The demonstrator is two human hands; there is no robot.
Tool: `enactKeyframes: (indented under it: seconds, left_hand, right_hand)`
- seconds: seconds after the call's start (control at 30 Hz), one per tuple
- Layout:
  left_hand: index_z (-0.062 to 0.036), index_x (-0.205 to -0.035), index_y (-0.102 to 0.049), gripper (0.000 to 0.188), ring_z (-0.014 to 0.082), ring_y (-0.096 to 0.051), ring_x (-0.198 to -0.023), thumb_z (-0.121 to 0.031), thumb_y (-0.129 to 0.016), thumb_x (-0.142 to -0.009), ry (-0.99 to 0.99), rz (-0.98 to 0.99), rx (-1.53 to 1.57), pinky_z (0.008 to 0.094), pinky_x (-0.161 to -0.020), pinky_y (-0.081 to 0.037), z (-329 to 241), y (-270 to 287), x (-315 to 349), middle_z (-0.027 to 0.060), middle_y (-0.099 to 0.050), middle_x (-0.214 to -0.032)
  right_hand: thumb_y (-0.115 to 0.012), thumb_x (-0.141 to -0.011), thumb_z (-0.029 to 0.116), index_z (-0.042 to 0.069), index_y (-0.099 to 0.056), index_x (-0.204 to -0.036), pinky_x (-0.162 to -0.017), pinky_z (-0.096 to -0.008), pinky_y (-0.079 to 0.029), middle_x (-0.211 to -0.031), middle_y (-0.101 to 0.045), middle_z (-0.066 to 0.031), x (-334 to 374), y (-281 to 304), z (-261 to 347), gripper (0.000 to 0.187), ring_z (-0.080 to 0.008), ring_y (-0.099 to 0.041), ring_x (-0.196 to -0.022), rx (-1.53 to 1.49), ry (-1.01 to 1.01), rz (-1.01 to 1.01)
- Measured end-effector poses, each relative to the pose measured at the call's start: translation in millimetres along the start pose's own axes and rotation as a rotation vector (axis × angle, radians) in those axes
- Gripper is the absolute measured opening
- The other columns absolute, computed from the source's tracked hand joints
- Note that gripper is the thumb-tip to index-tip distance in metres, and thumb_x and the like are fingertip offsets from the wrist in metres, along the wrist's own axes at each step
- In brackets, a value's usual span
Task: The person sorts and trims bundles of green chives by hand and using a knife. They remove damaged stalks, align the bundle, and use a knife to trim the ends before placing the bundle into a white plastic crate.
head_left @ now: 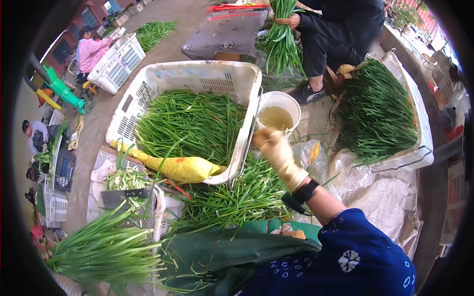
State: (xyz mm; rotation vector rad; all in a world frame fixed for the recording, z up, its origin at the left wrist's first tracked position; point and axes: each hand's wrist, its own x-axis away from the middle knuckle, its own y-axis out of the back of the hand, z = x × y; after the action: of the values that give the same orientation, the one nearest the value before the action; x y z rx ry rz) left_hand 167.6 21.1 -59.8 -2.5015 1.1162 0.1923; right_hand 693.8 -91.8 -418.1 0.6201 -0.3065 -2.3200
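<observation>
At the lower left, a thick bunch of garlic chives (103, 251) fans out to the right. My left hand (47, 250) grips it at the picture's dark rim and shows only in part. In a cream glove, my right hand (270, 141) hangs over the near side of a white bucket (298, 112) holding cloudy water. Its fingers look curled and somewhat blurred; anything inside them is hidden. Loose chives (237, 197) lie in front of me beside a white crate (197, 69) filled with more chives. Left of them, a cleaver (114, 197) rests among cut pale stems (126, 180).
A yellow wrapped bundle (185, 169) lies along the crate's near rim. Opposite, a seated person's hand (290, 20) holds another chive bunch (285, 42). On the right stands a chive-filled crate (422, 133) near plastic sheeting (380, 197). Other people and crates are at far left.
</observation>
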Motion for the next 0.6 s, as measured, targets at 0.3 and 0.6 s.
enactKeyframes:
  seconds: [0.3,0.6]
  left_hand:
    - [-0.0131,-0.090,-0.057,0.021,0.0132,-0.050,-0.084,-0.026,-0.067,-0.102,-0.008,0.053,-0.022,0.0299,-0.085,-0.047,6.4,23.5,-36.8,-0.0021,-0.050,-0.087]
    - [-0.0132,-0.087,-0.055,0.022,0.0138,-0.048,-0.082,-0.024,-0.067,-0.102,0.073,0.238,0.067,0.0289,-0.083,-0.046,-8.4,73.5,-108.5,-0.0020,-0.047,-0.085]
  right_hand:
    - [-0.073,-0.096,0.038,-0.002,-0.065,-0.121,-0.068,-0.0432,-0.064,-0.108,-0.073,-0.0202,-64.0,24.5,-203.6,0.048,-0.0341,-0.075,-0.087,-0.262,-1.134,-0.096]
    - [-0.077,-0.077,0.011,0.003,-0.072,-0.072,-0.052,-0.0412,-0.052,-0.071,-0.066,-0.0214,-71.2,114.9,-278.4,0.011,-0.0273,-0.073,-0.064,0.406,-0.516,0.236]
